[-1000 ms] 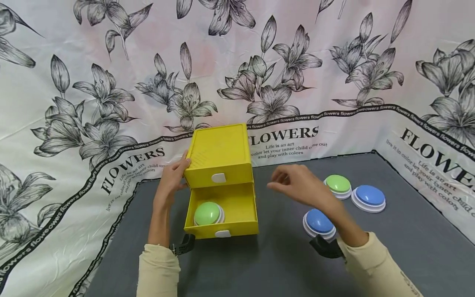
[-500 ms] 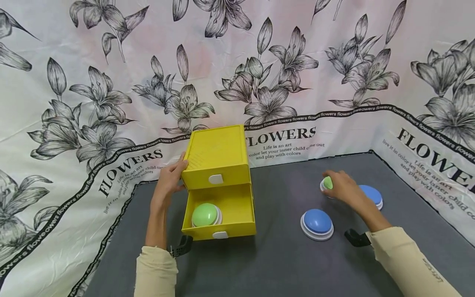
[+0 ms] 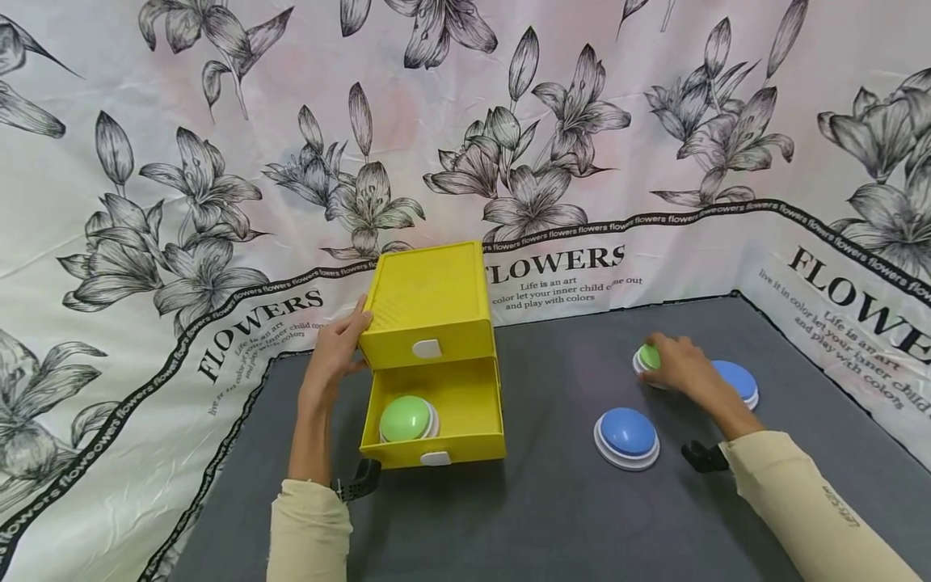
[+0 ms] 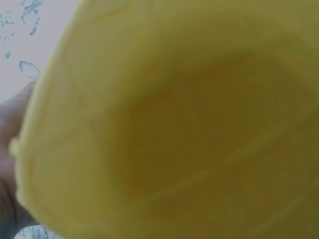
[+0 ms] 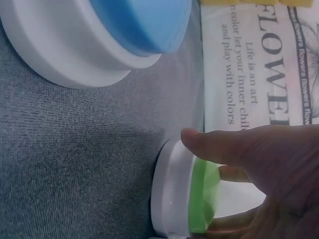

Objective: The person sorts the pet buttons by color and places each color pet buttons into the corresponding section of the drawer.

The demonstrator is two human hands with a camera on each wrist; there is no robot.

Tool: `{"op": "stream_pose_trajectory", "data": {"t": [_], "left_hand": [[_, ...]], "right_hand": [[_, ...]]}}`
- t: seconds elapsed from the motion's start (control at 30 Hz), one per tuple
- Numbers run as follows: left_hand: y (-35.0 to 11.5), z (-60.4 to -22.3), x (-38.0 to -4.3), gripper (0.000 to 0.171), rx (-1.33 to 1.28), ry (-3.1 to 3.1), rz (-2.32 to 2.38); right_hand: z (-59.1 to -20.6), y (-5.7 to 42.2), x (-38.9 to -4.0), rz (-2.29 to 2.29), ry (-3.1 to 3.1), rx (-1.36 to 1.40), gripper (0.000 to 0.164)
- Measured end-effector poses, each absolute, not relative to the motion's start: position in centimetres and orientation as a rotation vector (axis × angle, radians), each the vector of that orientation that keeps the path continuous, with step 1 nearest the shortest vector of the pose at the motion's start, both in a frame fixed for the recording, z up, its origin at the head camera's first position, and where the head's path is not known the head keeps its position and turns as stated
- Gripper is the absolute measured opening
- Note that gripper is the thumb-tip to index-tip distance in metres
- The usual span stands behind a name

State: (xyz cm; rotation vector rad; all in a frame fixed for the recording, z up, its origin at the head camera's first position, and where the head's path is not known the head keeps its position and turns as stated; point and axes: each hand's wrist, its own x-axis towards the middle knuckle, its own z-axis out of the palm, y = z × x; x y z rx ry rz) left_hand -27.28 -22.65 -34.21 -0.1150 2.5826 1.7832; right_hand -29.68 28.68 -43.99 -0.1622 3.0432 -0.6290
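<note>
A small yellow two-drawer box (image 3: 429,291) stands in the head view with its lower drawer (image 3: 473,404) pulled out. Inside that drawer lies a green push button (image 3: 405,419) with a white base. My left hand (image 3: 336,343) holds the box by its upper left edge; the left wrist view is mostly filled by the blurred yellow side (image 4: 199,139). Farther right, my right hand (image 3: 682,368) grips another green push button (image 5: 202,194) between thumb and fingers. Its white base (image 5: 174,189) appears to rest on the table.
One blue push button (image 3: 627,432) sits on the dark grey table (image 3: 553,517), nearer than the right hand. A second blue button (image 3: 736,378) is partly hidden behind that hand. A flower-printed cloth (image 3: 567,194) hangs behind the table.
My right hand has moved right from beside the box and taken hold of the green button on the table. The left hand stays on the box.
</note>
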Motion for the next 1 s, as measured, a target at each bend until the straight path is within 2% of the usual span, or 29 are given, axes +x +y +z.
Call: {"op": "stream_pose_trajectory", "data": {"t": [0.23,0.6,1.0], "left_hand": [[-22.4,-34.4,-27.5,0.067,-0.099,2.572,1.79],[-22.5,-34.2,-27.5,0.067,-0.116,2.569,1.79],[-22.5,-34.0,-27.4,0.067,-0.127,2.555,1.812]], "right_hand": [[-44.6,28.9,-29.8,-0.647,3.079,-0.151,0.06],[-44.4,28.8,-29.6,-0.751,3.177,-0.229,0.058],[-37.9,24.6,-26.9,-0.791,3.199,-0.387,0.056]]}}
